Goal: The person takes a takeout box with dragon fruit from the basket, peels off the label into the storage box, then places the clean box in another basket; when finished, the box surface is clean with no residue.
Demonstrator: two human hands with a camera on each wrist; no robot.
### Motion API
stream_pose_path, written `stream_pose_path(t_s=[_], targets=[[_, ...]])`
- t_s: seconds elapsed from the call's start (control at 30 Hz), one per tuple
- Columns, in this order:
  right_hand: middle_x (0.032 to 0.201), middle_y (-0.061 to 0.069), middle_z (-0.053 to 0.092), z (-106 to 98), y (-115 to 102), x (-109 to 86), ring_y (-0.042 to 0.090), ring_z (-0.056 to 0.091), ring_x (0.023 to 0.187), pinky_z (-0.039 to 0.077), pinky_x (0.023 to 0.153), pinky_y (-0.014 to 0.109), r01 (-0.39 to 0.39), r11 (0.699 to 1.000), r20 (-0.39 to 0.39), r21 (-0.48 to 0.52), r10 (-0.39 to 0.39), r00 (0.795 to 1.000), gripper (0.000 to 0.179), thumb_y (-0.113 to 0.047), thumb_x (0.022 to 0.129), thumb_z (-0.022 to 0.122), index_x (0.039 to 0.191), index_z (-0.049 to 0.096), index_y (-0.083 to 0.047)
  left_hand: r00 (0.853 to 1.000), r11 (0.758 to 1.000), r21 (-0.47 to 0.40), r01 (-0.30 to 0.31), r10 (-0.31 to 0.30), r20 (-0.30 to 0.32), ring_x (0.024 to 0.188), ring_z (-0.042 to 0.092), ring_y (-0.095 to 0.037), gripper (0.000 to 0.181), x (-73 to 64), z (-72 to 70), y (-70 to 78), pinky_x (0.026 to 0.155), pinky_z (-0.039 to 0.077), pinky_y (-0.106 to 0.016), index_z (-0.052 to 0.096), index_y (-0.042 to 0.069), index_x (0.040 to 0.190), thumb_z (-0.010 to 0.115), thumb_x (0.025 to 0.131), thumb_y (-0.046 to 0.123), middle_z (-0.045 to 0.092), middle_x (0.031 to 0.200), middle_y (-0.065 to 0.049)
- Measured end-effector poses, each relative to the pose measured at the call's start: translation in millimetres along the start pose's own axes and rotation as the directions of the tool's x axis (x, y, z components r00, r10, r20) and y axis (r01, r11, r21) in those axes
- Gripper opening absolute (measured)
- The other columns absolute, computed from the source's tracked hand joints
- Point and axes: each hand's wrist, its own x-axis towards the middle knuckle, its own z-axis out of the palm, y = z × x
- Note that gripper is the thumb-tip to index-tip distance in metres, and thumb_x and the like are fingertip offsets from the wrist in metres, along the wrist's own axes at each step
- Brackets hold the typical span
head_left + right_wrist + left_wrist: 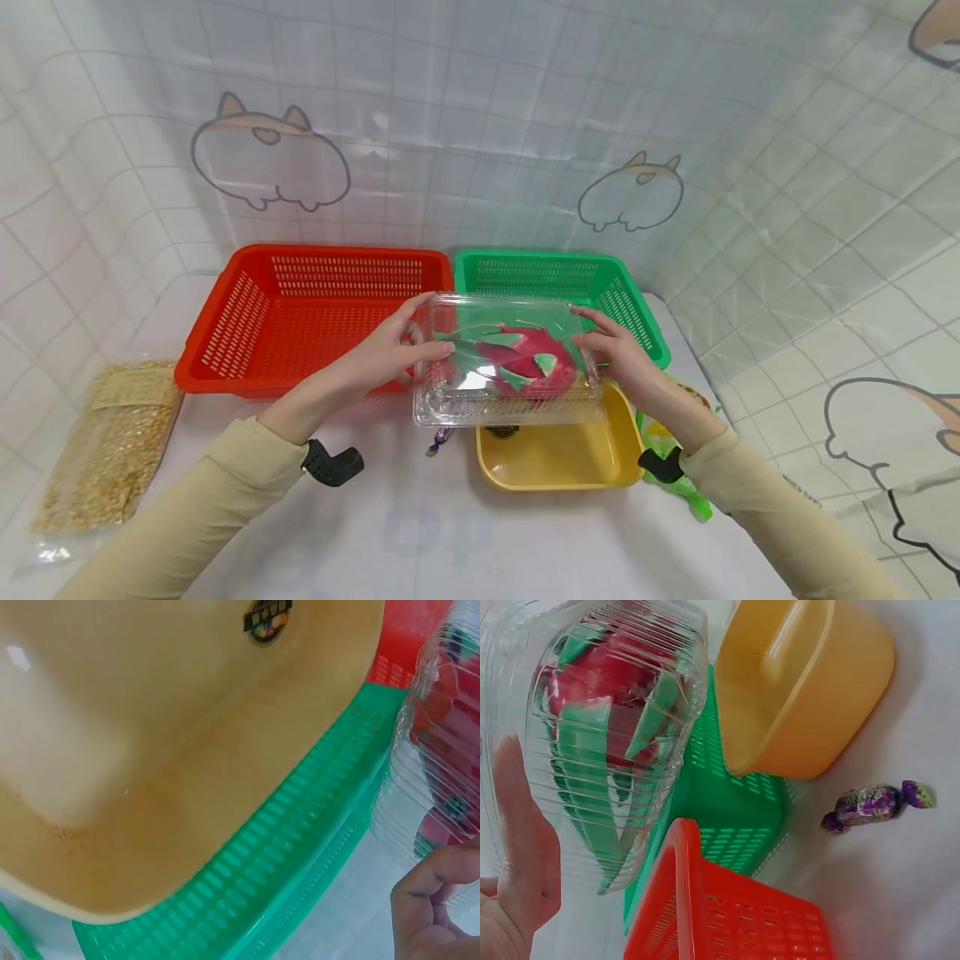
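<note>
Both hands hold a clear plastic clamshell box (457,383) in the middle of the head view, with a pink dragon fruit (536,358) with green scales inside. My left hand (386,354) grips the box's left end, its thumb lying on the lid. At the other end, my right hand (626,358) grips the side with thumb and fingers. Lifted above the table, the box overlaps the back edge of a yellow basin (555,479) in the head view. In the left wrist view, the dragon fruit (592,697) shows through the ribbed plastic beside the left hand (521,862).
A red basket (198,367) stands at back left, beside a green basket (648,325). A purple wrapped candy (870,805) lies left of the basin. At far left is a clear bag of yellow kernels (112,450); a green packet (693,496) lies right of the basin.
</note>
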Motion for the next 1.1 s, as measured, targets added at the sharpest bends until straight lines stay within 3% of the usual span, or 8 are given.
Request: stream_pose_path(t_s=[0.37,0.47,0.57,0.67,0.77,0.83,0.9,1.1], targets=[[0.056,-0.004,0.042,-11.1,-5.7,2.7,0.014,0.043,0.052,0.044,0.064,0.03,-0.053,0.994,-0.111,-0.094,0.042,0.993,0.061,-0.029,0.106,0.045,0.16,0.021,-0.018,0.997,0.996,-0.049,0.073,-0.072,0.035,0.093,0.051,-0.025,0.088,34.0,9.8,13.4,0.07,0.059,-0.034,0.008,0.023,0.161,0.065,0.095,0.033,0.05,0.105,-0.015],[0.058,-0.004,0.041,-15.3,-7.3,6.5,0.015,0.041,0.055,0.04,0.062,0.029,-0.068,0.988,-0.143,-0.139,0.048,0.989,0.06,-0.031,0.106,0.046,0.159,0.023,-0.014,0.994,0.993,-0.056,0.101,-0.098,0.046,0.105,0.054,-0.03,0.088,45.3,10.3,16.9,0.071,0.059,-0.033,0.005,0.02,0.161,0.064,0.096,0.03,0.05,0.122,-0.02],[0.061,-0.002,0.042,-21.2,-10.5,12.8,0.016,0.044,0.056,0.042,0.061,0.03,-0.083,0.979,-0.14,-0.188,0.057,0.988,0.06,-0.03,0.106,0.046,0.159,0.024,-0.012,0.992,0.991,-0.059,0.123,-0.121,0.046,0.116,0.052,-0.034,0.087,56.5,8.7,19.9,0.072,0.059,-0.033,0.006,0.017,0.161,0.063,0.096,0.028,0.039,0.146,-0.021],[0.064,0.0,0.045,-30.0,-14.2,19.8,0.018,0.049,0.058,0.047,0.065,0.033,-0.094,0.97,-0.099,-0.225,0.073,0.992,0.06,-0.03,0.107,0.046,0.159,0.022,-0.011,0.988,0.987,-0.066,0.148,-0.145,0.045,0.114,0.054,-0.032,0.086,66.5,5.5,21.8,0.072,0.059,-0.034,0.007,0.017,0.161,0.063,0.096,0.027,0.033,0.153,-0.018],[0.068,0.001,0.049,-40.6,-16.0,26.6,0.018,0.053,0.061,0.051,0.07,0.035,-0.106,0.969,-0.039,-0.225,0.1,0.994,0.062,-0.031,0.107,0.046,0.159,0.021,-0.009,0.986,0.983,-0.085,0.161,-0.157,0.05,0.085,0.06,-0.023,0.084,75.1,3.0,21.7,0.072,0.059,-0.035,0.009,0.017,0.161,0.062,0.097,0.027,0.059,0.113,-0.014],[0.073,0.002,0.052,-47.0,-17.1,30.4,0.018,0.055,0.063,0.053,0.072,0.035,-0.123,0.968,-0.02,-0.217,0.121,0.992,0.063,-0.032,0.106,0.048,0.158,0.022,-0.009,0.986,0.982,-0.103,0.16,-0.156,0.052,0.065,0.058,-0.018,0.082,80.9,2.4,20.2,0.074,0.059,-0.036,0.01,0.017,0.16,0.061,0.097,0.028,0.058,0.081,-0.008],[0.076,0.002,0.053,-51.9,-18.5,34.3,0.017,0.056,0.065,0.054,0.072,0.034,-0.129,0.968,-0.004,-0.215,0.132,0.991,0.063,-0.032,0.106,0.048,0.158,0.023,-0.008,0.987,0.98,-0.12,0.156,-0.151,0.052,0.052,0.055,-0.016,0.081,85.9,2.8,19.9,0.075,0.058,-0.037,0.01,0.017,0.16,0.061,0.098,0.027,0.048,0.06,-0.002],[0.089,0.005,0.054,-60.8,-24.9,43.0,0.016,0.058,0.069,0.054,0.074,0.033,-0.123,0.953,0.02,-0.278,0.133,0.991,0.063,-0.032,0.106,0.047,0.158,0.023,-0.005,0.985,0.974,-0.143,0.174,-0.171,0.035,0.055,0.052,-0.015,0.08,99.6,3.8,22.5,0.07,0.059,-0.036,0.013,0.015,0.159,0.062,0.097,0.027,0.044,0.061,-0.001]])
